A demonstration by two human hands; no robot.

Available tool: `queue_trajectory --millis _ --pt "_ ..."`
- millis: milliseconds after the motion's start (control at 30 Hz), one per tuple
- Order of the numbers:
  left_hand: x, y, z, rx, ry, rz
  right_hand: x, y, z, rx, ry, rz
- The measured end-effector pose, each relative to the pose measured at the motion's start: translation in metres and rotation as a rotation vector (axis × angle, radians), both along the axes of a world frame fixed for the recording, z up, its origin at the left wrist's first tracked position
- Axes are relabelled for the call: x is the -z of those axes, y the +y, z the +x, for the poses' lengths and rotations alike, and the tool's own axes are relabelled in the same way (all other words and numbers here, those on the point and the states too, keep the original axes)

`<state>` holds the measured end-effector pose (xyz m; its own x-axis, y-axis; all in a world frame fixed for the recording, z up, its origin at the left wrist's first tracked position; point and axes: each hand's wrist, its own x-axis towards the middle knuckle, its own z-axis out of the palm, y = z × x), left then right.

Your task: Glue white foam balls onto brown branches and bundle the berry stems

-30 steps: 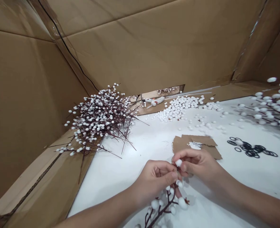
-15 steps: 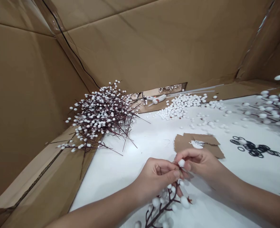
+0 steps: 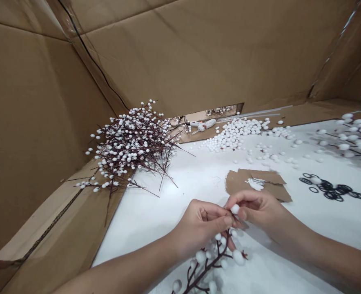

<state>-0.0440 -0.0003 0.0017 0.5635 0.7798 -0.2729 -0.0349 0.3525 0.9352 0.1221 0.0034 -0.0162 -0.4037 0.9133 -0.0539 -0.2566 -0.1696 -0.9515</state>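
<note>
Low in the view, my left hand grips the upper end of a dark brown artificial berry branch studded with white berries. The branch slants down toward the bottom edge. Between the thumb and fingers of my right hand is a white foam berry, pinched at the branch's tip. Both hands touch there, and the fingers hide how the berry meets the twig. Just behind them lies a torn cardboard piece with a white glue smear.
A heap of berry branches stands at the back left. A glue gun lies by the cardboard wall, near loose white berries. Black rings lie at right, below more berry branches.
The hands stay nearly still, with the berry still pinched at the branch tip. The view has shifted slightly, so the background sits a little differently.
</note>
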Motion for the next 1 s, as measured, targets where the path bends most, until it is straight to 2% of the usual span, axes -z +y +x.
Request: queue_trajectory --millis 300,500,600,700,833,900,1000 --pt "0.0 0.0 -0.001 0.021 0.0 -0.034 -0.002 -0.003 -0.001 -0.017 -0.002 -0.039" --pt "0.005 0.003 0.0 0.04 -0.077 -0.071 0.002 -0.002 -0.001 -0.039 0.018 0.073" --pt "0.006 0.006 0.002 0.029 -0.069 -0.095 -0.001 0.001 0.0 0.01 -0.026 0.127" --pt "0.005 0.007 0.004 -0.08 -0.071 -0.159 -0.006 0.003 0.002 0.074 -0.015 0.058" --pt "0.001 0.008 0.007 -0.313 -0.114 -0.266 -0.009 0.002 0.001 0.068 0.091 -0.104" --pt "-0.003 0.01 0.007 -0.42 -0.119 -0.316 -0.01 0.0 -0.001 -0.009 0.113 -0.178" --pt "-0.008 0.014 0.005 -0.576 -0.091 -0.383 -0.012 -0.005 -0.002 -0.272 0.103 -0.281"
